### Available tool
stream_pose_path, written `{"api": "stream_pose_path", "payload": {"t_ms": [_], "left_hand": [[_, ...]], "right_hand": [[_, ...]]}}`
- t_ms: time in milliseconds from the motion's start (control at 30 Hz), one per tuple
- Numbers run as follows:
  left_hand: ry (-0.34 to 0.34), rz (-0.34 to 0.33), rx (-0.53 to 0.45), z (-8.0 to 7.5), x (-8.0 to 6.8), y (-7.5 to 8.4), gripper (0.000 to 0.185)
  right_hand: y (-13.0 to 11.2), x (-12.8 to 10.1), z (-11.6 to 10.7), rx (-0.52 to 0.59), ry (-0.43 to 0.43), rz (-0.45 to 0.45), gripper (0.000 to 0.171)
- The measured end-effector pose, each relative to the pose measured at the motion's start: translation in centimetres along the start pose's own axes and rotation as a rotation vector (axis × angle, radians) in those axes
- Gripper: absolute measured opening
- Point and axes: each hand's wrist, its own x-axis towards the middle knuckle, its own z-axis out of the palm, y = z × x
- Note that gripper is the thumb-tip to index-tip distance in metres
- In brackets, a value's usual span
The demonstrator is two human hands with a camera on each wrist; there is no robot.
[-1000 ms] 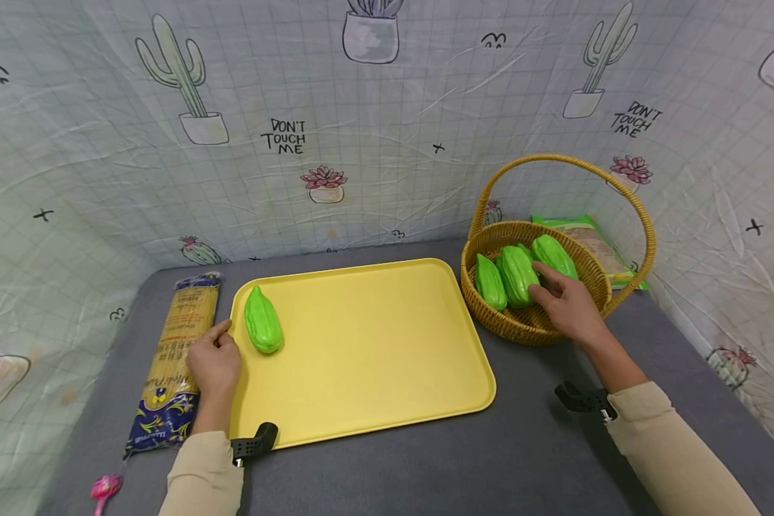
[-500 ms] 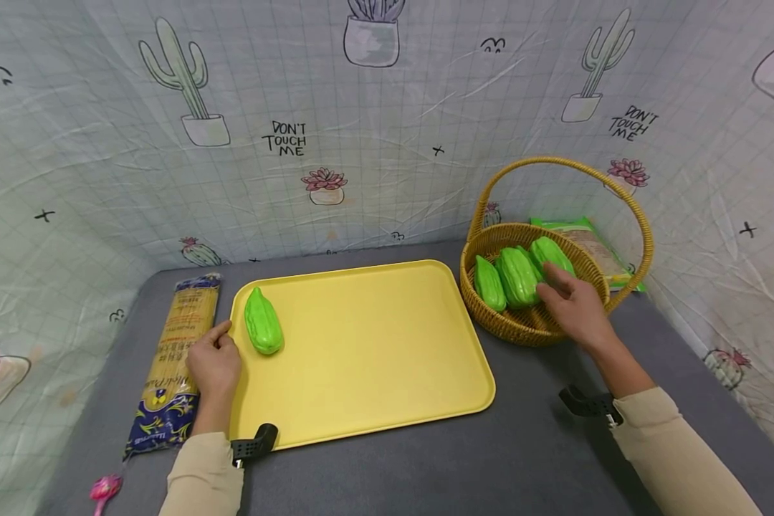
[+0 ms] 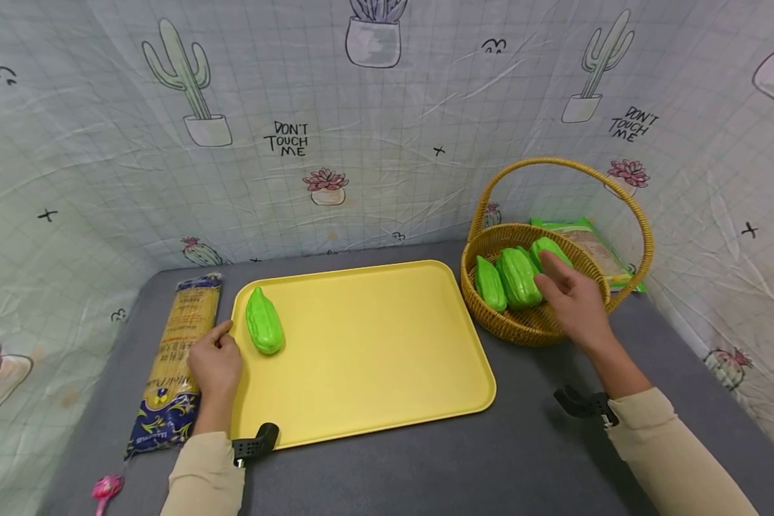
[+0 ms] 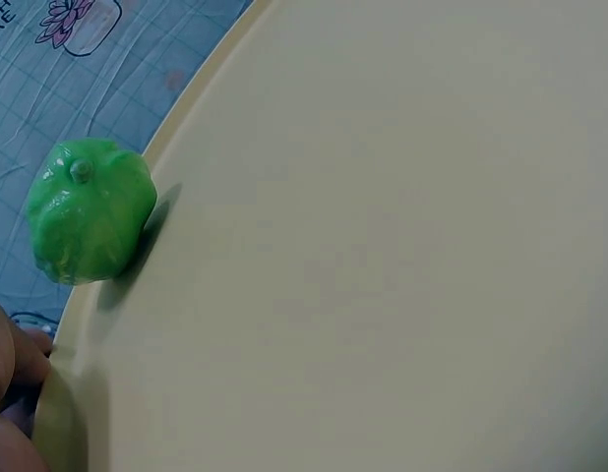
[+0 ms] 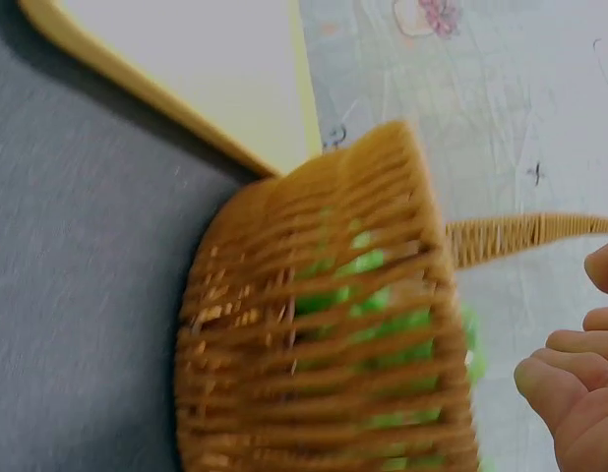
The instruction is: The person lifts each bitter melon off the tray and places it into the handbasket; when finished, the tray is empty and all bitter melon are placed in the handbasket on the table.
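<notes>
In the head view a glossy, ridged green toy fruit [image 3: 264, 321] with a pointed tip lies at the left end of the yellow tray [image 3: 374, 344]. My left hand [image 3: 215, 364] is at the tray's left rim, fingers loosely bent, fingertips against the outer edge. Over the right side of the wicker basket [image 3: 512, 332] hovers my right hand [image 3: 577, 304], thumb and forefinger apart, nothing between them. Inside the basket lie similar green toy fruits [image 3: 518, 278], the rear one partly hidden by my right hand. The right wrist view shows my right fingers [image 5: 570, 383] beyond the basket rim.
Left of the tray lies a pack of spaghetti [image 3: 177, 358], with a pink lollipop [image 3: 106, 487] nearer the front. The basket's tall handle [image 3: 557, 159] arches above it. Behind the basket is a green-edged packet [image 3: 590, 244]. A patterned cloth [image 3: 387, 115] encloses the grey table [image 3: 413, 466].
My right hand has drawn back slightly to the right from the middle fruit in the basket, and its thumb and forefinger have spread. My left hand and the tray have stayed put.
</notes>
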Motion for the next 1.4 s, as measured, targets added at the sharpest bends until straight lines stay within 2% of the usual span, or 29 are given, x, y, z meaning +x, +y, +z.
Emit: {"api": "stream_pose_path", "payload": {"t_ms": [133,500,1067,1400], "left_hand": [[0.005,0.010,0.004,0.1,0.1,0.1,0.038],[-0.006,0.015,-0.012,0.3,0.0,0.4,0.038],[-0.021,0.001,-0.013,0.0,0.3,0.2,0.039],[-0.018,0.000,-0.013,-0.3,0.1,0.3,0.039]], "right_hand": [[-1.1,0.2,0.8,0.023,0.009,-0.039,0.058],[-3.3,1.3,3.7,0.065,-0.024,-0.055,0.058],[-6.1,3.0,10.0,0.269,-0.200,-0.099,0.056],[-7.6,3.3,13.9,0.280,-0.322,-0.110,0.058]]}}
